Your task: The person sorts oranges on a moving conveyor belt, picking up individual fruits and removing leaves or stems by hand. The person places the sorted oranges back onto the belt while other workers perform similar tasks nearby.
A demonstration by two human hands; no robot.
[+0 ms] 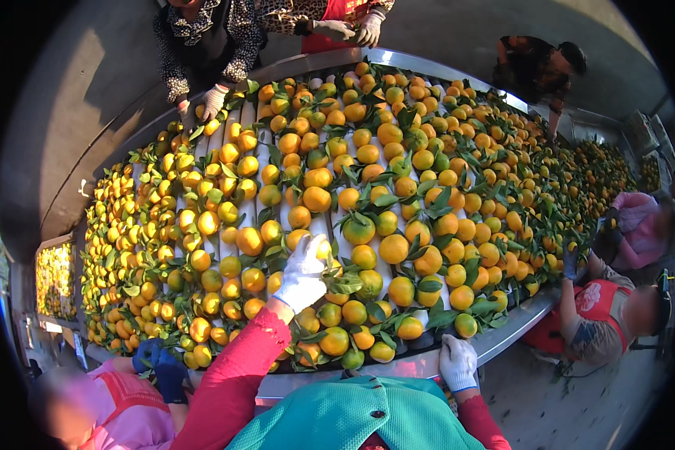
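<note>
Mandarin oranges point(317, 199), many with green leaves, lie spread over the white rollers point(265, 169) of a roller conveyor in front of me. My left hand point(303, 274), in a white glove, reaches over the fruit near the middle. Its fingers are at a small yellowish mandarin point(324, 249), with a leafy sprig point(344, 282) just beside the hand; whether it grips either one is unclear. Down at the metal edge, my right hand point(459, 362), also white-gloved, rests with its fingers curled over the rim. A green mandarin point(465, 325) lies just above it, on the rollers.
A metal rim point(517, 329) borders the conveyor. Across it are people in patterned tops point(213, 50) and a person in dark clothing point(534, 67). Co-workers in red aprons work at my left point(129, 394) and right point(590, 309); one in pink point(641, 230) is farther right.
</note>
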